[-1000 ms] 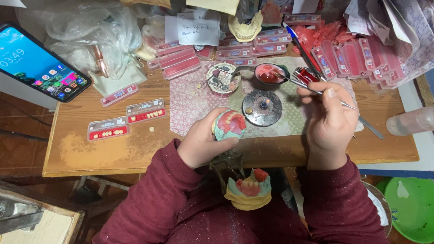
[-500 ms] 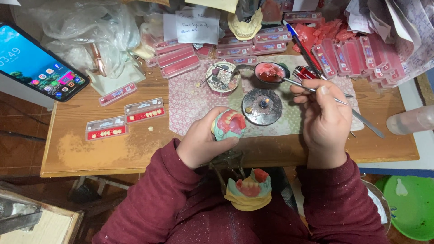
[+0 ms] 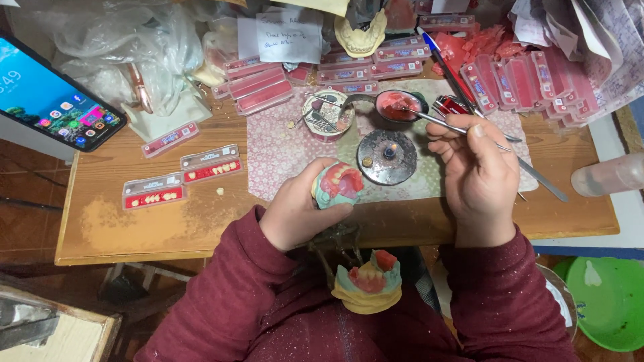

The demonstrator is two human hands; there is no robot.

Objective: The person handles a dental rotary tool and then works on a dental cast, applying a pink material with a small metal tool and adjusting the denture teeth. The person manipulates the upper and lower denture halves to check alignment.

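Head view: a pink and green tooth model (image 3: pixel 339 182) is gripped in the left hand (image 3: pixel 298 208) over the counter (image 3: pixel 134 228) edge. A thin metal tool (image 3: pixel 463 131) is pinched by the right hand (image 3: pixel 479 177), its tip in the little red bowl (image 3: pixel 400 104). The model could be dropped if the fingers loosen.

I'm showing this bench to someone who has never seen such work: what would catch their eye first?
Probably the left hand at the table's near edge, gripping a green dental cast with pink wax and teeth. Next, the right hand holding a thin metal tool whose tip reaches a small dish of red wax. A lit phone leans at far left.
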